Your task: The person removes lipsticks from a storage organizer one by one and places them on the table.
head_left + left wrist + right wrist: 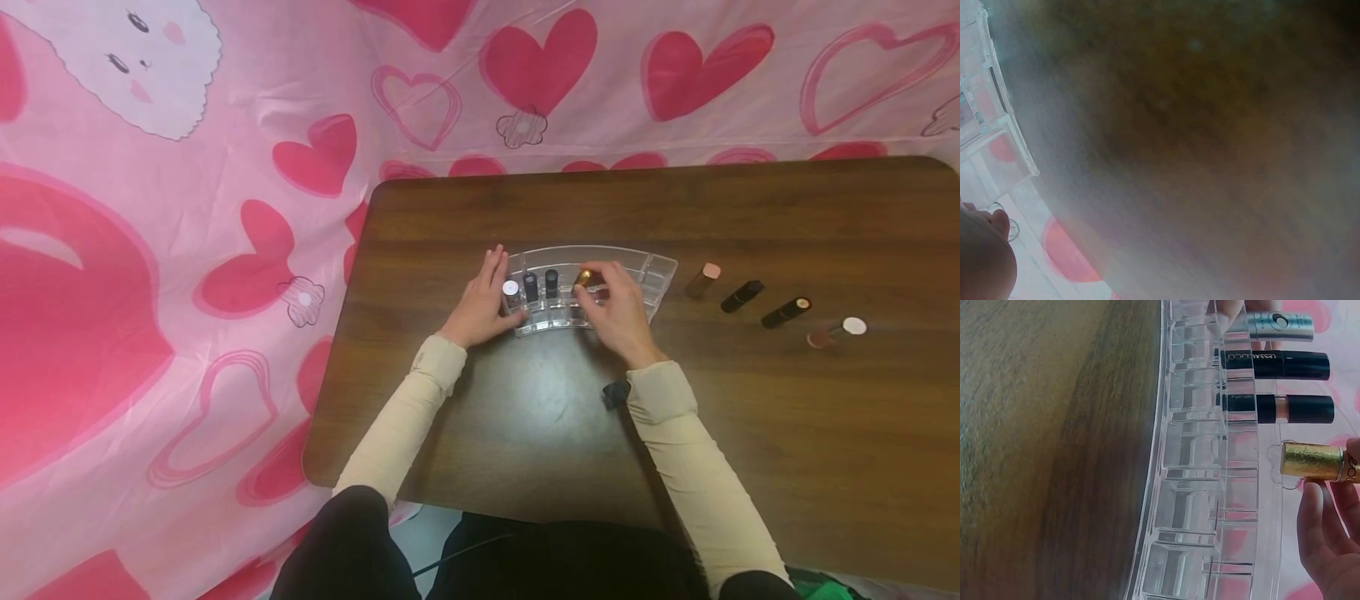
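Here's the right hand (618, 317), thumb and fingers pinching a gold tube (1312, 460), and what a clear look the right wrist view gives! The tube's long axis runs nearly upright, about parallel to the standing tubes nearby; the gold end points down, the dark lettered end sits up among the fingertips. It's held right over the clear organizer (663, 271), between the hands, and in that wrist view its lower end hangs clear of the compartments. Across to the left hand (480, 304): straight fingers along the organizer's left end, thumb spread away from them and reaching the front corner. Just beside that thumb stands a silver tube (1285, 326) with a white top, then, stepping toward the right hand, a plain black tube (1307, 364) and a black tube with a coppery band (1314, 409), all 3 upright in their slots. Out beyond the right hand, 4 more stand on the brown table (525, 450) in a slanting row: a pink-topped tube (703, 281) nearest the hand, a dark tube (742, 297), a gold-topped black tube (786, 313), and farthest off a white-topped tube (838, 332). Behind the hands, a pink heart-print backdrop (540, 67)!
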`<action>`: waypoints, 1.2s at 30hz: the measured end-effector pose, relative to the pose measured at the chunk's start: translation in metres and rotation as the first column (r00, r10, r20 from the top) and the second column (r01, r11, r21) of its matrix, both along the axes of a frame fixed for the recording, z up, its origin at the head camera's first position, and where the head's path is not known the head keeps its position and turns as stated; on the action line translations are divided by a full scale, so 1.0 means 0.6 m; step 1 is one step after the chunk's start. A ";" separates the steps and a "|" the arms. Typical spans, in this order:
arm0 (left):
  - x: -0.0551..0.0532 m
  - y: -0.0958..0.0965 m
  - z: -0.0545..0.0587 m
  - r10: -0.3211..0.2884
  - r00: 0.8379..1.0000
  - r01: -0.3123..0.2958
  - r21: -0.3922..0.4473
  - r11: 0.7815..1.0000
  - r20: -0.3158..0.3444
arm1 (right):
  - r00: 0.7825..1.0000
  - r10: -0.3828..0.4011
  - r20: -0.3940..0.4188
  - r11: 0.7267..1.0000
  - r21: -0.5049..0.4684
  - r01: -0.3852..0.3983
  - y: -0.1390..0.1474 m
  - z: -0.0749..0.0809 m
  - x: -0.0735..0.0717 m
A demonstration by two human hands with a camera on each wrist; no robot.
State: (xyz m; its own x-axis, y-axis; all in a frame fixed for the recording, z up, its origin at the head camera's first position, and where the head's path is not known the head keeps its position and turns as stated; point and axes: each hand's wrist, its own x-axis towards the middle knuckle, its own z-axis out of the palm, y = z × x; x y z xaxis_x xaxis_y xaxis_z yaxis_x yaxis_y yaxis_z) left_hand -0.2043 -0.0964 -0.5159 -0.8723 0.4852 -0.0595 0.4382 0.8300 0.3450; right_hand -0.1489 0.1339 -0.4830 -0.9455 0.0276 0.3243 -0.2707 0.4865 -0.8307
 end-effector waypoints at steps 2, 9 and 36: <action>0.000 0.000 0.000 0.002 1.000 -0.002 0.001 1.000 0.002 | 1.000 0.002 -0.001 1.000 0.000 -0.002 0.001 0.000 0.000; -0.002 0.000 0.000 0.011 1.000 -0.011 0.005 1.000 0.006 | 1.000 0.016 -0.006 1.000 -0.017 -0.016 0.007 0.001 0.001; -0.002 -0.001 -0.007 0.011 1.000 -0.011 0.010 1.000 -0.007 | 0.999 -0.029 0.016 1.000 0.011 0.029 0.039 0.010 0.017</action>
